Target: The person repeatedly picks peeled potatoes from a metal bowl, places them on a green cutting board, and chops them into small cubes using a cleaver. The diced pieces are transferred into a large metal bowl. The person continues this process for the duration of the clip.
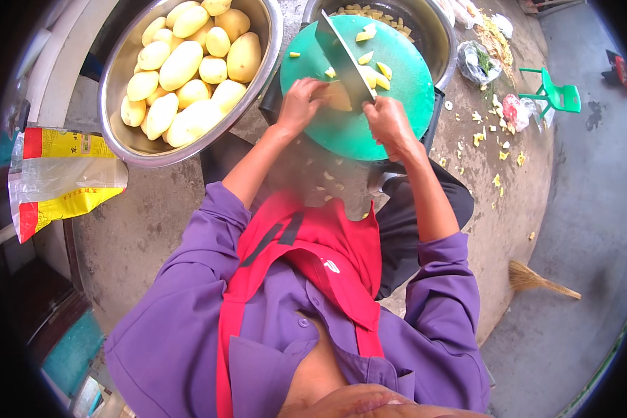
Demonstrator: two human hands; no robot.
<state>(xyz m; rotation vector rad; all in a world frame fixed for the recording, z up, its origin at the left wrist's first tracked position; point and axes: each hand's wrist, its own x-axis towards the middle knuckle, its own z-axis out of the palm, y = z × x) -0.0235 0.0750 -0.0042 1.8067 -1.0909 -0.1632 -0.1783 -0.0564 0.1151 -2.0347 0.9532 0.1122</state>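
Note:
My right hand (392,123) grips the handle of a broad-bladed cleaver (342,57), whose blade slants up and left over a round green cutting board (313,49). With thumb and fingertips, my left hand (299,102) holds the left edge of a peeled potato piece (338,97) lying on the board. The piece is just left of the blade. Cut potato chunks (374,77) lie on the board to the right of the blade, and a few more are scattered towards its far side. Where the blade's lower edge meets the board is hard to make out.
A steel basin (116,133) heaped with peeled whole potatoes (180,65) stands at left. Behind the board, another metal basin (439,47) holds potato pieces (376,14). Scraps and plastic bags (478,61) litter the floor at right, near a green chair (559,94) and a straw broom (541,281).

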